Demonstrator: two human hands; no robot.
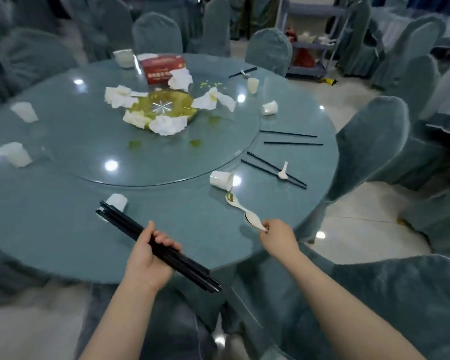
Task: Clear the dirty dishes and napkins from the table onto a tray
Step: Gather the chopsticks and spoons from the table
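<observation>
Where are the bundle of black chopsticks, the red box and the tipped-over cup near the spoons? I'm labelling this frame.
bundle of black chopsticks point(130, 224): head view, on the shafts beyond the left hand's fingers.
red box point(163, 67): head view, middle of its top face.
tipped-over cup point(220, 180): head view, on its white side wall.

Teal-covered chairs point(369, 141) ring the table, with a grey service cart point(315, 42) standing on the pale floor point(353, 211) beyond.

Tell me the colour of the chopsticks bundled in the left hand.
Black. The chopsticks gripped by the left hand show plainly in the head view.
</observation>
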